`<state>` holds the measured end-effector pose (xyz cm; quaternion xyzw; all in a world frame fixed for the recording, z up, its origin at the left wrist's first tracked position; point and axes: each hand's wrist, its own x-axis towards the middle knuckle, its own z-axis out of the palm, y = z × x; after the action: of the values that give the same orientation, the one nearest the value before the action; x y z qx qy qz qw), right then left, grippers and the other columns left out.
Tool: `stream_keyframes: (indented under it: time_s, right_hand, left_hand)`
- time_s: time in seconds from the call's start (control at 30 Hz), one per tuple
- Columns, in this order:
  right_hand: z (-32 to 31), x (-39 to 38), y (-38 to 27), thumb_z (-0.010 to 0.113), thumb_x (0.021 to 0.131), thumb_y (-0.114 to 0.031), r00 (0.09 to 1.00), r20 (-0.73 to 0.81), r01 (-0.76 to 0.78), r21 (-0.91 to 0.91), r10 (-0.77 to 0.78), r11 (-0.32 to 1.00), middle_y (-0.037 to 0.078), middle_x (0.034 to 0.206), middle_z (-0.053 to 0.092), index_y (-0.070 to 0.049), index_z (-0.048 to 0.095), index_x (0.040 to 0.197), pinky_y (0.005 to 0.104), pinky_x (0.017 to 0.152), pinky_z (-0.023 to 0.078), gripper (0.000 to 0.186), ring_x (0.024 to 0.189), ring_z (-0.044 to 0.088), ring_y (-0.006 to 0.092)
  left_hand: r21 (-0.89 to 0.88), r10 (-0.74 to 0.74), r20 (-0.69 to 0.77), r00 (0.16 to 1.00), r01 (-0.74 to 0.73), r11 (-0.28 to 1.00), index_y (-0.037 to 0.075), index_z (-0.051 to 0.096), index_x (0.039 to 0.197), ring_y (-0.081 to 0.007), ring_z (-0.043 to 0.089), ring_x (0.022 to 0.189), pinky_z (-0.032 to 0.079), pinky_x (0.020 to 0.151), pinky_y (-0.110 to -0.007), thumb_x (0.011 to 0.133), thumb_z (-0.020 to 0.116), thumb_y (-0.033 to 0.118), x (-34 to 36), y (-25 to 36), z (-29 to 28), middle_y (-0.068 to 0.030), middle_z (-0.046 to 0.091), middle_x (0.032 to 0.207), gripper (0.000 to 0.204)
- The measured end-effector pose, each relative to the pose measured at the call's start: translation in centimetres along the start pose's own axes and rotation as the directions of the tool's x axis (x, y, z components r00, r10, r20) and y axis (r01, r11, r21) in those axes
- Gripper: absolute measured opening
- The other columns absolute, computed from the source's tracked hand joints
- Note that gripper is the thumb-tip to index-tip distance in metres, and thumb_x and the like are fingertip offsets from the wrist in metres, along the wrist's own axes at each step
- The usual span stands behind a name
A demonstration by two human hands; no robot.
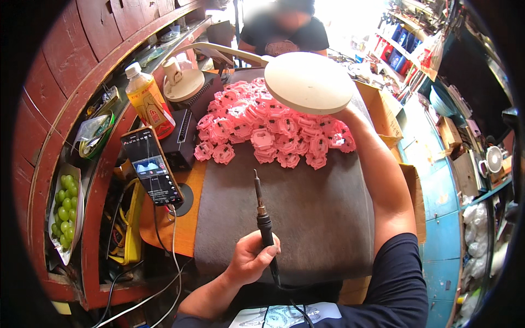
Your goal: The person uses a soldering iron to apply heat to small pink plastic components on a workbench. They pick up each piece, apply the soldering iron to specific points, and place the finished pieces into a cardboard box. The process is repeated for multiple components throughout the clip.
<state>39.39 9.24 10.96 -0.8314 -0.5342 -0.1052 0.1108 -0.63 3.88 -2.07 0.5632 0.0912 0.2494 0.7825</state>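
Note:
My left hand is wrapped round the handle of a soldering iron, near the front of the dark mat. The iron's tip points up and away from me, and its cord hangs down towards my lap. My right arm stretches far forward along the mat's right side. Its hand is hidden behind the round white lamp head, so the fingers do not show. Beyond the iron tip lies a large heap of pink plastic parts with small dark pieces in them.
Left of the mat, a phone leans on a round stand beside a black box and a drink bottle. Green grapes lie on the left shelf. Cardboard boxes stand at right. Another person is across the table.

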Motion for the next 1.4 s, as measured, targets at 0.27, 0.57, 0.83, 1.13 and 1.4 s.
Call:
stream_keyframes:
  time_s: [0.27, 0.57, 0.83, 1.13, 1.4]
  right_hand:
    - [7.0, -2.0, 5.6, 0.055, 0.101, -0.061, 0.989, -0.084, 0.135, 0.228, -0.119, 0.964, 0.018, 0.153, 0.060, -0.014, 0.060, 0.151, 0.0452, 0.120, 0.040, 0.069, 0.143, 0.054, 0.0359]
    - [5.0, -5.4, 2.3, 0.061, 0.099, -0.055, 0.990, 0.110, 0.020, 0.492, -0.085, 0.870, 0.022, 0.138, 0.068, -0.008, 0.066, 0.142, 0.0466, 0.114, 0.047, 0.064, 0.132, 0.062, 0.0370]
    - [2.5, -8.9, 1.4, 0.063, 0.100, -0.053, 0.969, 0.208, 0.022, 0.466, -0.133, 0.885, 0.021, 0.130, 0.072, -0.007, 0.064, 0.140, 0.0466, 0.103, 0.052, 0.061, 0.120, 0.069, 0.0362]
    - [1.1, -13.3, 0.5, 0.067, 0.099, -0.056, 0.972, 0.178, 0.062, 0.436, -0.153, 0.898, 0.024, 0.140, 0.066, -0.008, 0.060, 0.147, 0.0464, 0.112, 0.049, 0.068, 0.133, 0.063, 0.0371]
    - [2.4, -14.8, 1.3, 0.068, 0.096, -0.063, 0.995, 0.008, 0.081, 0.484, -0.096, 0.872, 0.026, 0.144, 0.061, -0.001, 0.054, 0.149, 0.0484, 0.118, 0.042, 0.083, 0.140, 0.055, 0.0412]
  left_hand:
    - [-0.013, -0.008, 0.003, 1.000, 0.008, 1.000, 0.002, 0.064, 0.096, -0.0138, 0.056, 0.090, 0.046, 0.083, -0.030, 0.102, 0.065, 0.018, 0.2, -0.4, 0.4, -0.0074, 0.063, 0.097, 0.017]
    - [-0.016, 0.031, 0.040, 0.999, -0.031, 0.999, 0.005, 0.063, 0.100, -0.0082, 0.053, 0.088, 0.045, 0.080, -0.026, 0.104, 0.065, 0.014, 0.4, -0.6, 0.3, -0.0001, 0.061, 0.096, 0.011]
    - [0.000, 0.052, 0.046, 0.998, -0.052, 0.999, 0.005, 0.063, 0.100, -0.0083, 0.053, 0.088, 0.045, 0.080, -0.026, 0.104, 0.066, 0.015, 0.2, -0.6, 0.2, 0.0003, 0.060, 0.096, 0.012]
    - [0.007, 0.032, 0.037, 0.999, -0.032, 0.999, 0.001, 0.065, 0.100, -0.0135, 0.056, 0.092, 0.046, 0.085, -0.030, 0.103, 0.066, 0.018, 0.0, -0.8, 0.1, -0.0067, 0.064, 0.099, 0.017]
    - [0.076, 0.048, 0.052, 0.998, -0.052, 0.996, 0.001, 0.065, 0.100, -0.0127, 0.055, 0.090, 0.045, 0.083, -0.029, 0.103, 0.067, 0.019, -0.1, -0.5, 0.1, -0.0065, 0.063, 0.099, 0.018]
